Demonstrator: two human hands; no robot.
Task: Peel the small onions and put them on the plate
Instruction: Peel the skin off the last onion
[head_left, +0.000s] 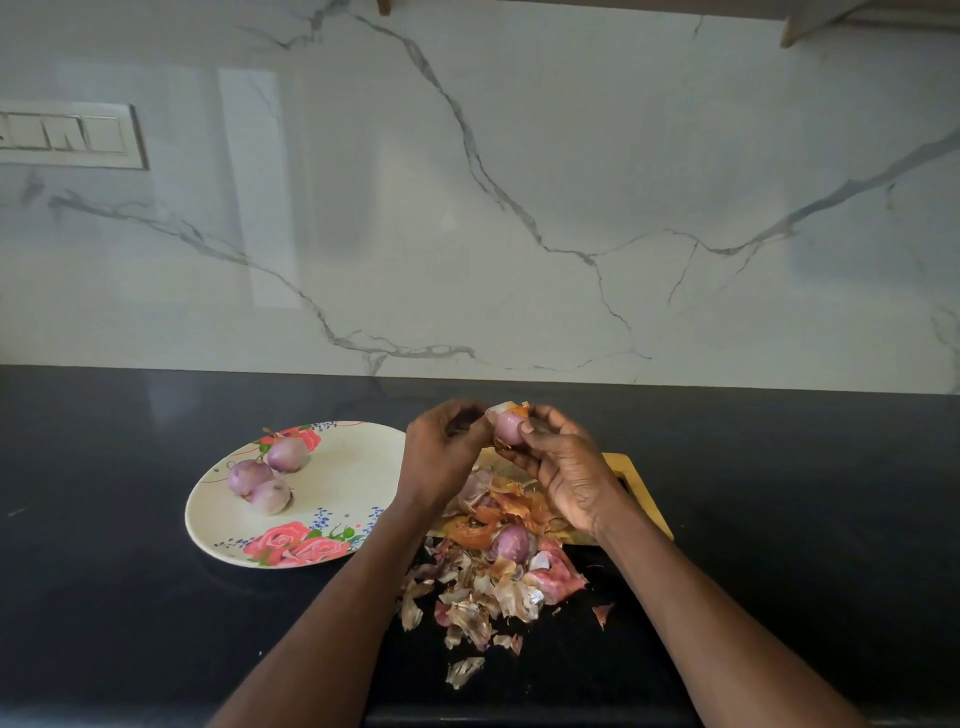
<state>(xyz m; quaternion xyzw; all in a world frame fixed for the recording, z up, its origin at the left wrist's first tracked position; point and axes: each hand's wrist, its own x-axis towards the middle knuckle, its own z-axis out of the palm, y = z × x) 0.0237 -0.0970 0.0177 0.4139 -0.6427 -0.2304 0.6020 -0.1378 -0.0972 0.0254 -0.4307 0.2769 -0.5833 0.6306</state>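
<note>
Both hands raised together over the bench: right hand (563, 467) gripping a half-peeled onion (508, 429), left hand (441, 457) pinching its skin. Plate (343, 483) with 3 peeled onions (265, 478) down-left, nearer the left hand.

Both forearms reach forward and the hands meet in front, raised above the counter. The right hand (563, 470) has its fingers curled with the thumb on top. The left hand (441, 452) is curled too, fingertips toward the right hand.

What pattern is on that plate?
Cream plate with pink roses, green leaves and small blue flowers; the head view shows it.
</note>
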